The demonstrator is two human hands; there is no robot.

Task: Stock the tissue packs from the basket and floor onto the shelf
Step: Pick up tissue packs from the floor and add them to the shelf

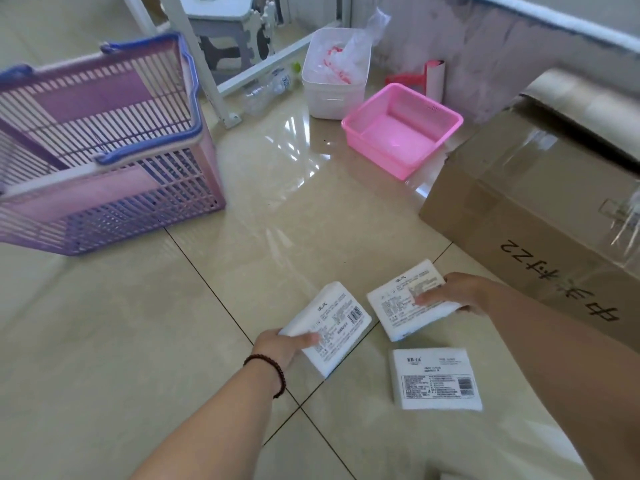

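Note:
Three white tissue packs with printed labels are low over the tiled floor. My left hand [282, 344] grips the left tissue pack [332, 320] by its near corner, thumb on top. My right hand [457, 294] grips the middle tissue pack [398, 303] at its right edge, thumb on the label. A third tissue pack [436, 379] lies flat on the floor just below the other two, untouched. The purple shopping basket [104, 150] with blue handles stands at the left; no packs show inside it.
A large cardboard box [540, 209] sits at the right, close to my right arm. A pink plastic tub [401, 129] and a white bin [334, 74] with plastic bags stand behind. White shelf legs [207, 71] and a stool [225, 26] are at the top.

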